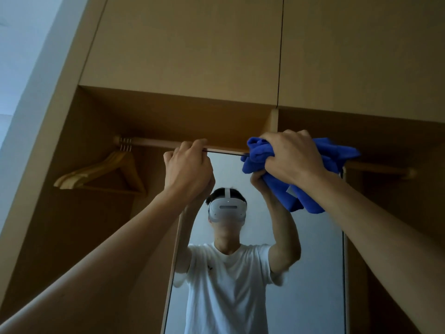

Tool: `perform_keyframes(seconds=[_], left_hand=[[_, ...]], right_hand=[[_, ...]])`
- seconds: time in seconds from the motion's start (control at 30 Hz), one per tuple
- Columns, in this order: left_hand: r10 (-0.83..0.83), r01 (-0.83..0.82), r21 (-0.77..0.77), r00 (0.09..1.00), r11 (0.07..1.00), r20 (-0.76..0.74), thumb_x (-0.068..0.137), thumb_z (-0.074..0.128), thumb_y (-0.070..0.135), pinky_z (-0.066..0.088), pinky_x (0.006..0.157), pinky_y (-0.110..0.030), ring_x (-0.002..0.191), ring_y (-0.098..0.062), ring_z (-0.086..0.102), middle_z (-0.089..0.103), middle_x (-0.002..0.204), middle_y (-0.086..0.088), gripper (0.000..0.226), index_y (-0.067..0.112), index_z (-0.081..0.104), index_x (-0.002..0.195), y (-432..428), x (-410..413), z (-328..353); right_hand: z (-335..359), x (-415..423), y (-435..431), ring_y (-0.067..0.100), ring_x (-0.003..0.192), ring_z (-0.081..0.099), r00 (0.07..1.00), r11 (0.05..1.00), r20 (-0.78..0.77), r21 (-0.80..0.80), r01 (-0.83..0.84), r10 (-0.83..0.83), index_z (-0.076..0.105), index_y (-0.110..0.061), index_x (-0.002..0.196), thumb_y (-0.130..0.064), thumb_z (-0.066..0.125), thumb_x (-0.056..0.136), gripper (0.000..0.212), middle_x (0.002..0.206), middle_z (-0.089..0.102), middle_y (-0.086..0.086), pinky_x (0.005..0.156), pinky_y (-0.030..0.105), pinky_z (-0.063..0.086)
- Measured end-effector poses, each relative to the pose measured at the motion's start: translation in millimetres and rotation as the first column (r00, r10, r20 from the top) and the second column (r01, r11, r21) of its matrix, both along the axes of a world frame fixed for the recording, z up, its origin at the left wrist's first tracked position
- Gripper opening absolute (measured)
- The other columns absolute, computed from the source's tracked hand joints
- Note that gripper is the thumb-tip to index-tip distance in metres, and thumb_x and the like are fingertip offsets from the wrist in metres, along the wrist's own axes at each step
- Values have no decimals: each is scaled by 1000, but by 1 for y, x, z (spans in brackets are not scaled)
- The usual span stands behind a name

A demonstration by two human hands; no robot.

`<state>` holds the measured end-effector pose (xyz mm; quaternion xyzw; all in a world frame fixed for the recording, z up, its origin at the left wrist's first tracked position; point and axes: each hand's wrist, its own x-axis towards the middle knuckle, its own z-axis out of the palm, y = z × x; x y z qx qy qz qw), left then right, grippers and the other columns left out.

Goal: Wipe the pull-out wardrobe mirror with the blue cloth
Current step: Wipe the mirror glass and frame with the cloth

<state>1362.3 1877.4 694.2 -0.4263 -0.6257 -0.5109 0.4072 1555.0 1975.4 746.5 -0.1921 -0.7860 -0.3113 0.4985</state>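
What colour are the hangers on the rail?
Pale natural wood; the hangers hang at the left end of the rail, seen in the head view.

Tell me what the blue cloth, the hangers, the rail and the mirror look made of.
Blue cloth: soft matte napped fabric, probably microfibre; it bunches in folds in the right hand.
Hangers: pale smooth wood, thin metal hooks.
Rail: warm-toned wood or wood-look finish, round.
Mirror: glossy glass with a clear reflection; the left hand grips its top edge.

Head-worn camera looks upward, close before the mirror (313, 261) and wardrobe (183, 44).
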Motion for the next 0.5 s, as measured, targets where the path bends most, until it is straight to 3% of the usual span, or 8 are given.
perform_keyframes(seconds=[0.13, 0.23, 0.3, 0.33, 0.4, 0.43, 0.5], left_hand=[[-132, 133, -11, 989, 991, 63, 100, 39, 11, 21, 117, -46, 137, -30, 44, 54, 147, -11, 57, 17, 36, 156, -13, 0, -1], [-285, 287, -5, 951, 958, 120, 98, 37, 6, 36, 116, -53, 132, -31, 51, 57, 144, -10, 63, 19, 29, 159, -22, -3, -2], [-350, 353, 7, 924, 936, 154, 96, 38, 5, 50, 100, -43, 121, -29, 59, 64, 134, -7, 64, 22, 32, 157, -25, -7, -3], [-375, 377, 21, 911, 926, 169, 96, 39, 6, 54, 87, -30, 111, -24, 64, 67, 123, -3, 61, 23, 36, 155, -26, -10, -5], [-421, 419, 50, 888, 907, 186, 98, 40, 8, 44, 61, -10, 92, -9, 64, 65, 105, 8, 55, 25, 39, 150, -29, -11, -10], [-449, 445, 66, 872, 893, 193, 99, 41, 9, 42, 60, -8, 91, -6, 62, 64, 105, 11, 53, 26, 39, 149, -31, -10, -12], [-506, 498, 91, 841, 862, 193, 99, 42, 10, 43, 75, -14, 106, -11, 61, 63, 120, 5, 52, 28, 38, 148, -34, -8, -14]], right_hand=[[4, -39, -23, 21, 86, 54, 997, 997, 9, -25, -70, 70, 61, -22, 106, -19, 58, 82, 25, 84, 60, -2, 90, 41, 35], [4, -67, -41, 22, 87, 53, 994, 994, 21, -28, -108, 108, 60, -22, 107, -20, 57, 82, 25, 84, 58, -2, 92, 42, 36], [4, -83, -53, 24, 91, 56, 990, 990, 32, -34, -138, 140, 61, -22, 109, -19, 56, 82, 28, 88, 63, 0, 91, 42, 35], [5, -89, -58, 25, 93, 57, 987, 987, 37, -39, -153, 155, 61, -22, 110, -19, 55, 81, 30, 90, 65, 0, 89, 41, 34], [6, -98, -67, 26, 95, 58, 983, 983, 40, -49, -178, 180, 61, -21, 111, -17, 55, 80, 32, 92, 67, 1, 89, 41, 33], [6, -100, -70, 26, 97, 59, 981, 980, 43, -59, -188, 191, 61, -22, 113, -16, 55, 80, 34, 94, 68, 1, 91, 41, 33], [5, -99, -74, 25, 102, 60, 973, 971, 52, -94, -220, 225, 60, -23, 121, -14, 54, 79, 44, 101, 70, 1, 95, 42, 34]])
